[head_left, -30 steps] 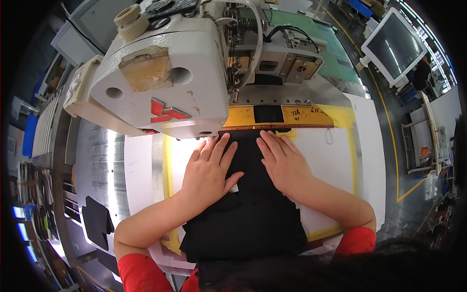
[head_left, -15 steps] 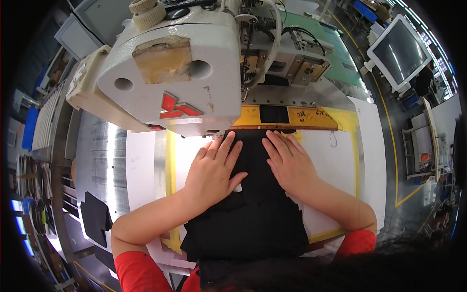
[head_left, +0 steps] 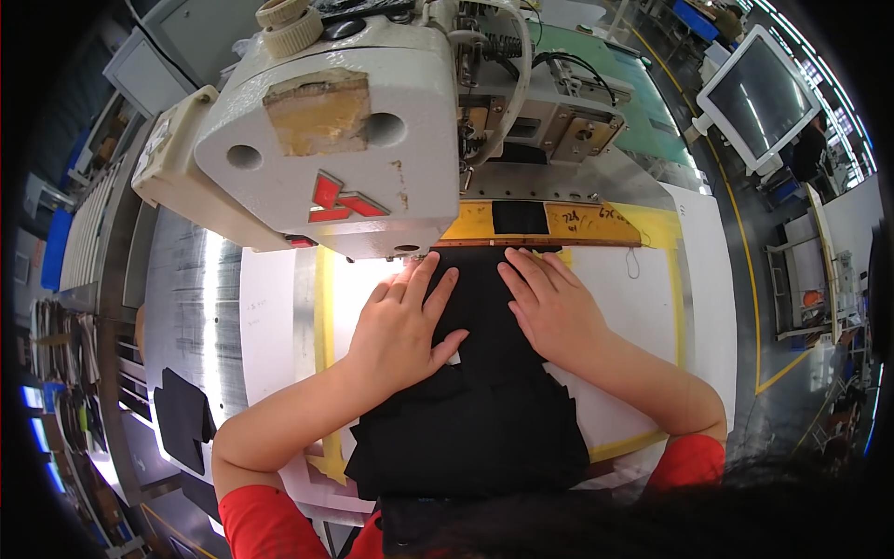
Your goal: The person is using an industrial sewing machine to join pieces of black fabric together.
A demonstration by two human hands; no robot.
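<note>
A piece of black fabric spreads from the sewing machine's clamp down to my lap. My left hand lies flat on its left side, fingers spread and pointing at the clamp. On the opposite edge rests my right hand, its fingers stretched out with the tips near the clamp. The far end of the fabric meets the yellow clamp plate, which has a black patch on it. A small white label shows beside my left thumb. The sewing machine head hides what lies beneath it.
White sheets edged with yellow tape cover the work surface. Black fabric pieces lie at the left on the metal table. A monitor stands at the far right. A loose thread lies right of the clamp.
Both hands stay flat on the fabric in nearly the same place. The whole view has shifted slightly.
</note>
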